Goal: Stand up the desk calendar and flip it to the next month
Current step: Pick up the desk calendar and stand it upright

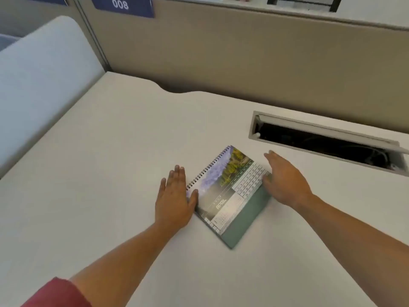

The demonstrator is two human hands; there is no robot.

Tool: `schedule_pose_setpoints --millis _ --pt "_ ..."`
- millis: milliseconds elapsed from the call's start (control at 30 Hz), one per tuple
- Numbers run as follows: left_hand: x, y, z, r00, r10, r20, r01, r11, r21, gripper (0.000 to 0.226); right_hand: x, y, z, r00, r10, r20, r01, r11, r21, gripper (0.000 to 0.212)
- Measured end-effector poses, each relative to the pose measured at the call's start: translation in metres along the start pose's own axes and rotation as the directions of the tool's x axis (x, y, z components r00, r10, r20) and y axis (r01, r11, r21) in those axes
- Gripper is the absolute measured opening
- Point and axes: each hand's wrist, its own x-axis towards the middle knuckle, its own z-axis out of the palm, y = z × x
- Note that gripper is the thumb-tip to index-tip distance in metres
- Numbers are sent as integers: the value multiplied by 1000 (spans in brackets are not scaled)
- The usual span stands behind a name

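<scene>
The desk calendar lay flat and collapsed on the desk, turned at an angle, roughly midway between the near and far edges and nearer the right side, with its spiral binding toward the left and the April page facing up. The left hand rested open, fingers spread, palm down on the desk, its thumb touching the binding edge. The right hand was also open and gripped nothing, its fingers against the calendar's far right corner over the date grid.

Neither hand had a hold yet, so the first risk was a slide: the desk looked smooth, and a push from one side alone would likely skate the calendar away rather than lift it. The open cable tray sat near the right hand toward the far right edge; a hard shove that way could send the calendar to its lip. Lifting by the top sheet alone might strain the page at the rings, or turn more than one month. The green base might also fold shut again if not spread properly.
</scene>
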Motion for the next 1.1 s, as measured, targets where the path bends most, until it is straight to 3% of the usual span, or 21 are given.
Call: schedule_pose_setpoints --millis 100,233,367,567,700,833,967,1100 --pt "-23 7 8 966 -257 -39 218 883 -416 72 1 6 13 996 55 70 -60 995 76 62" --pt "-64 14 8 854 -509 109 446 608 -657 54 3 12 24 995 63 77 -71 992 106 57" --pt "-63 30 3 756 -515 405 620 363 -696 48 11 6 20 983 160 88 -177 950 257 53" --pt "-41 38 -17 659 -493 569 701 127 -702 18 -12 3 7 970 226 95 -244 884 399 43" --pt "-54 28 -30 669 -529 522 686 169 -708 14 -51 -2 -4 949 256 181 -314 765 562 45" --pt "-80 23 -52 776 -427 463 595 253 -763 21 -95 -13 -15 942 265 207 -331 614 717 29" --pt "-101 25 -78 887 -339 313 435 388 -813 26 -123 -25 -27 958 251 137 -266 610 746 30" --pt "-110 31 -100 941 -286 184 307 486 -818 23 -129 -46 -47 964 266 16 -182 614 768 26"
